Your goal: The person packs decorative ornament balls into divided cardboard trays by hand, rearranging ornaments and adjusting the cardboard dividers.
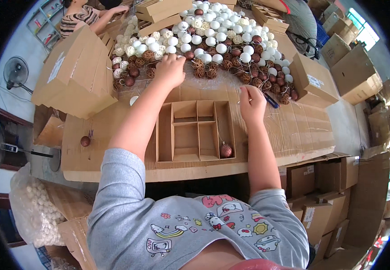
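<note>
On the cardboard-covered table lies a shallow divided box (185,156). Its right-hand long compartment holds a brown glitter ball (226,150) at the near end, with a thin string trailing upward; the other compartments hold nothing. My left hand (171,71) reaches past the box to the near edge of an ornament pile (213,42) of white, cream and brown balls. Its fingers are bent together beside white and brown balls, and what they pinch is hidden. Right of the box, my right hand (253,103) is raised with fingers closed; anything in it is too small to make out.
A blue pen-like tool (271,100) lies right of my right hand. A single brown ball (85,141) rests at the table's left. Stacked cartons (76,67) flank the pile on the left, another carton (313,80) on the right. Other people (85,18) are across the table.
</note>
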A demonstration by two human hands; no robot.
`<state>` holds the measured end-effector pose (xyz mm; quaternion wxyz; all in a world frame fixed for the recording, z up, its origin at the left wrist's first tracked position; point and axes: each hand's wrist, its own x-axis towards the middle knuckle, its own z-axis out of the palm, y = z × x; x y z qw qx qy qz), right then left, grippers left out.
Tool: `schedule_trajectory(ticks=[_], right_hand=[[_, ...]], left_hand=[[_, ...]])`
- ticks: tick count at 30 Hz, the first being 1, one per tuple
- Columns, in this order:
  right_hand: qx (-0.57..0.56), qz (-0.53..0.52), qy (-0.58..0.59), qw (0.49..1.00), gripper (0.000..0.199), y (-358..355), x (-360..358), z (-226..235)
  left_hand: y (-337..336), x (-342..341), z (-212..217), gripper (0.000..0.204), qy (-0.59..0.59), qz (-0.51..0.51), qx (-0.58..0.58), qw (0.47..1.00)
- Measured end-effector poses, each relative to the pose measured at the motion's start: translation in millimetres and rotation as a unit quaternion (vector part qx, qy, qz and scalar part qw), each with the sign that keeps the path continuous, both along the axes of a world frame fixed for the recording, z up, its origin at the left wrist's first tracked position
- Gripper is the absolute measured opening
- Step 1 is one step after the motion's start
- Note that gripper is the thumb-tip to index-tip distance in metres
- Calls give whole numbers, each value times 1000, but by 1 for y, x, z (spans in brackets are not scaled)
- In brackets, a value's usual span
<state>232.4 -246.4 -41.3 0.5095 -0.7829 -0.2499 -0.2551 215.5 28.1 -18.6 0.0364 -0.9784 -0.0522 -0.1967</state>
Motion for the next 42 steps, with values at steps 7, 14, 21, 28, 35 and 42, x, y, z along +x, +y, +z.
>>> schedule_trajectory(ticks=[7, 14, 21, 28, 35, 42], right_hand=[[14, 31, 21, 999, 8, -4, -4, -7], [30, 54, 74, 995, 10, -4, 1, -12], [15, 109, 128, 986, 13, 1, 1, -14], [-48, 109, 54, 991, 10, 8, -25, 1], [-157, 128, -13, 979, 13, 14, -25, 2], [-172, 141, 11, 975, 14, 14, -25, 4]], left_hand=[[31, -21, 10, 38, 34, -31, -58, 997], [15, -134, 78, 20, 140, -135, -589, 784], [-4, -173, 75, 21, 402, -86, -331, 849], [-13, -174, 21, 30, 128, -103, -289, 943], [-18, -151, -2, 29, 30, -104, -156, 982], [-12, -117, 9, 31, 118, -21, -214, 970]])
